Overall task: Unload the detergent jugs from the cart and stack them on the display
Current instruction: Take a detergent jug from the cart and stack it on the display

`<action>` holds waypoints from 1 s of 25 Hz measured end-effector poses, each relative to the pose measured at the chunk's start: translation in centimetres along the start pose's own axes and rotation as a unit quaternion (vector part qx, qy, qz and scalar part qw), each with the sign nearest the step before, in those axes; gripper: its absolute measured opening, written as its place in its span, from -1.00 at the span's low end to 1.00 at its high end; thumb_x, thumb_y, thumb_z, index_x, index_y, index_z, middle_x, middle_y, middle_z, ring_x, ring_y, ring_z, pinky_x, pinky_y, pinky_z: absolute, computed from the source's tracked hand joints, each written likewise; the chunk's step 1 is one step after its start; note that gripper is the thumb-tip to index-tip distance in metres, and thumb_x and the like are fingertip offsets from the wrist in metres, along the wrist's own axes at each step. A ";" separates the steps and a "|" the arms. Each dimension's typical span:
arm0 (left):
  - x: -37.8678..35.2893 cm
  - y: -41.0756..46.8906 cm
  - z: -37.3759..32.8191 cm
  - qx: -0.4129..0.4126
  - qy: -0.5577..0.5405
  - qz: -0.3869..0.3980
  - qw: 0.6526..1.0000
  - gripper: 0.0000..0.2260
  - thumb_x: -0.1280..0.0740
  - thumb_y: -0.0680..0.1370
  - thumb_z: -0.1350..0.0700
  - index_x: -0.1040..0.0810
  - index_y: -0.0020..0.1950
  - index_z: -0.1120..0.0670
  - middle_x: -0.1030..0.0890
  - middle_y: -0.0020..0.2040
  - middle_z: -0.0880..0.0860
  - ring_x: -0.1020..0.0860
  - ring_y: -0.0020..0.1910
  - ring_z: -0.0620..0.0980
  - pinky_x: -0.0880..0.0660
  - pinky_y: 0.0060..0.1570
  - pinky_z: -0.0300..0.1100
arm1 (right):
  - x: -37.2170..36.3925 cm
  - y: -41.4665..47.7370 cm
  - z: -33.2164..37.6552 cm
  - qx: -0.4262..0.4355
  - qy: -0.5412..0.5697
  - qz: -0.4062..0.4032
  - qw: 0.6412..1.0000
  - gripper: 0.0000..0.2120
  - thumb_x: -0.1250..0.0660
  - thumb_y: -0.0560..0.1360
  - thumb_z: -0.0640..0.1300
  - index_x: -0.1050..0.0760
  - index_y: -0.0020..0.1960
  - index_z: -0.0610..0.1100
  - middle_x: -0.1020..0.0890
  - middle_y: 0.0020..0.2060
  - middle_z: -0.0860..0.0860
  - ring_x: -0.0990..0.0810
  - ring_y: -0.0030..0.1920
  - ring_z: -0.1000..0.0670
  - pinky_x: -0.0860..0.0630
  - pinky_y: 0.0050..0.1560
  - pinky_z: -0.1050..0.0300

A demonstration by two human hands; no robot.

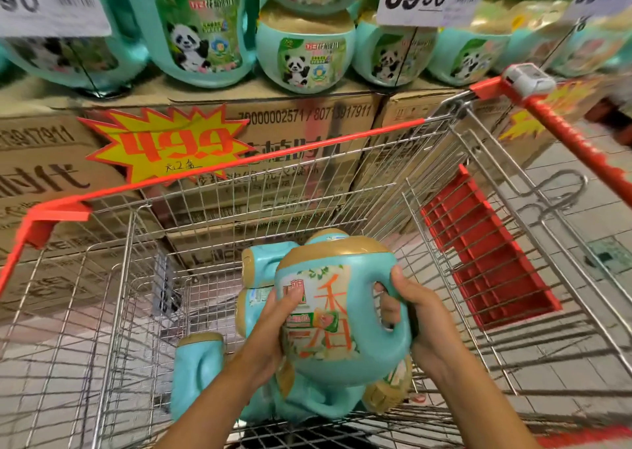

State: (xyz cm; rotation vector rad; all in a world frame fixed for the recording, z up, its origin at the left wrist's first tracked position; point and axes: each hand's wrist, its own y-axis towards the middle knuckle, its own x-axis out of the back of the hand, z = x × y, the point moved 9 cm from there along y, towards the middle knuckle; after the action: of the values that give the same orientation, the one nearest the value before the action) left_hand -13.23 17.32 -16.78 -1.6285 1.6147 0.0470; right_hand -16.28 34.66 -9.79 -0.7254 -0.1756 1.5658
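Two grips, left hand and right hand, on one jug clear of cart walls.

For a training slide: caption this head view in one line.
Left hand on the label, right hand in the handle, holding a jug over the cart below the display.

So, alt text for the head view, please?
The right hand grips a teal detergent jug by its handle above a wire cart; the left hand holds its body. More jugs lie below; panda-labelled jugs stand on cartons.
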 end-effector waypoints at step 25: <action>19.7 -38.7 -1.8 -0.354 -0.140 -0.496 0.781 -0.39 -0.54 0.26 -0.19 -0.51 0.25 -0.07 -0.71 0.03 0.06 -0.70 -0.05 0.07 -0.61 -0.27 -0.17 | -34.8 -12.6 -17.9 -0.074 -0.237 0.421 0.872 -0.67 -0.26 0.46 0.16 -0.55 -0.30 -0.06 -0.51 -0.44 -0.02 -0.41 -0.45 0.04 -0.33 -0.34 0.14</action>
State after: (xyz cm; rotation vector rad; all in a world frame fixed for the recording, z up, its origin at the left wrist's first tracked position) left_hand 22.09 -6.01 -6.82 -2.7140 0.3251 0.3599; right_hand 2.52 -1.57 -5.49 -0.5368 -0.3773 2.5900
